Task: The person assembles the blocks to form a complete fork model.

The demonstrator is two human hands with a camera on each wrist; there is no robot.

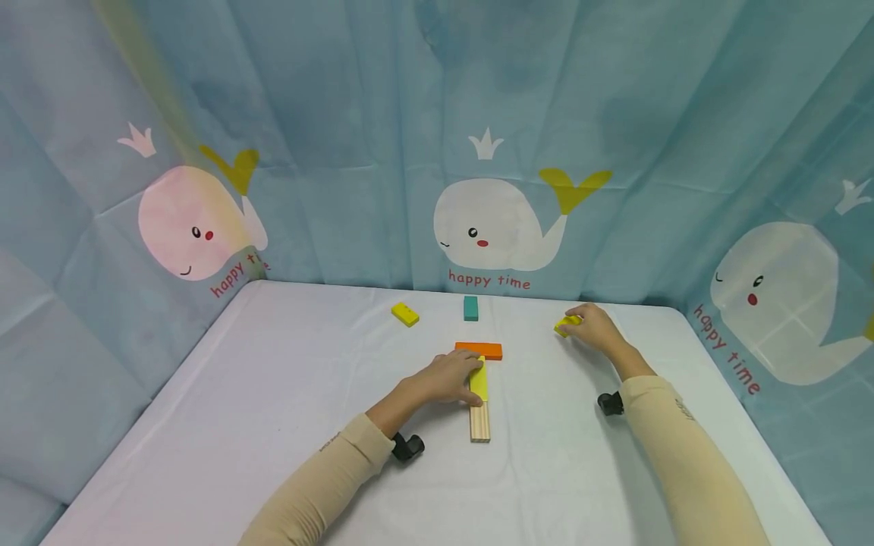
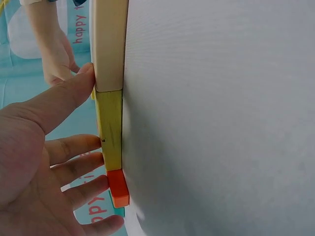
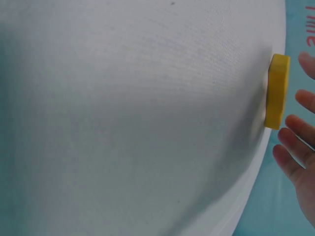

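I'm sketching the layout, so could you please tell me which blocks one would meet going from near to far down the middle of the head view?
Plain wooden block, yellow block, orange block, teal block.

plain block (image 1: pixel 480 426): bare wood, matt | yellow block (image 1: pixel 481 383): smooth, painted-looking | tablecloth (image 1: pixel 546 470): matt fabric

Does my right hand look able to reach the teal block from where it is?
Likely yes: beyond the yellow block at its fingertips, only white tablecloth shows between your right hand and the teal block, both toward the tablecloth's far edge.
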